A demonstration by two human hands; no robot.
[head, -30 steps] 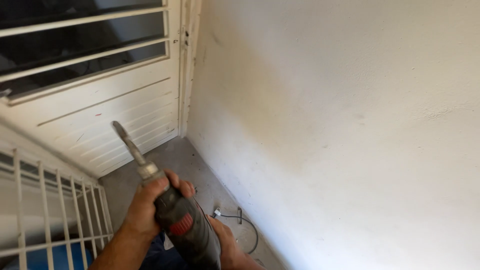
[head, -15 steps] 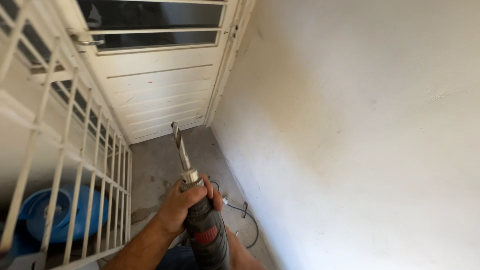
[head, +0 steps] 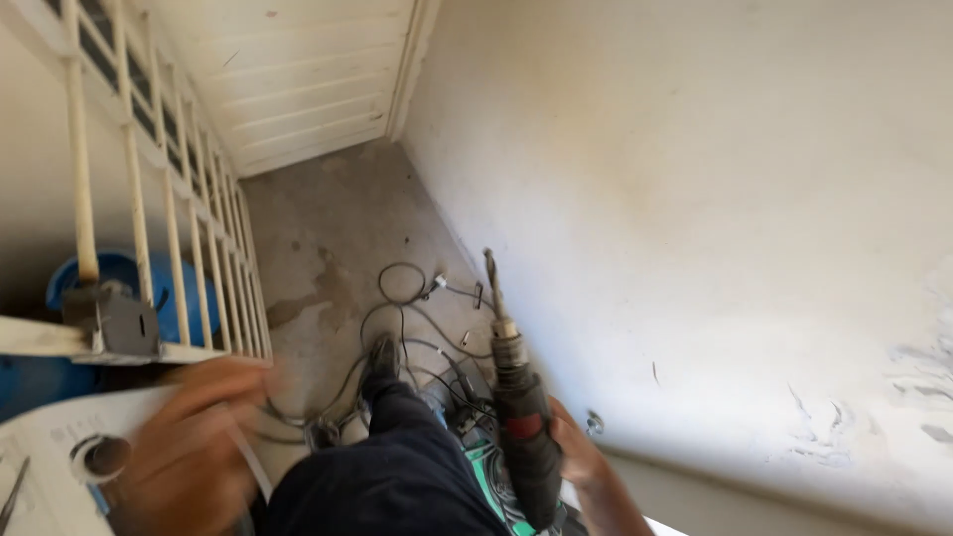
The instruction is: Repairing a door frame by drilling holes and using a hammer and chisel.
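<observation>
A: Drill [head: 521, 417] in the right hand [head: 586, 467], fingers wrapped round its body, bit [head: 493, 278] pointing up and away along the wall [head: 695, 199].

B: Left hand [head: 194, 447]?

A: Blurred, well left of the drill; grip unreadable. Half a second ago it clasped the drill's front; now it's off.

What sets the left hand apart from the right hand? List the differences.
The left hand is motion-blurred, fingers spread, gripping nothing visible; the right hand is sharp and wrapped around the rotary hammer drill. The left hand is over the white appliance by the white grille; the right hand is by the plastered wall. Both are bare.
</observation>
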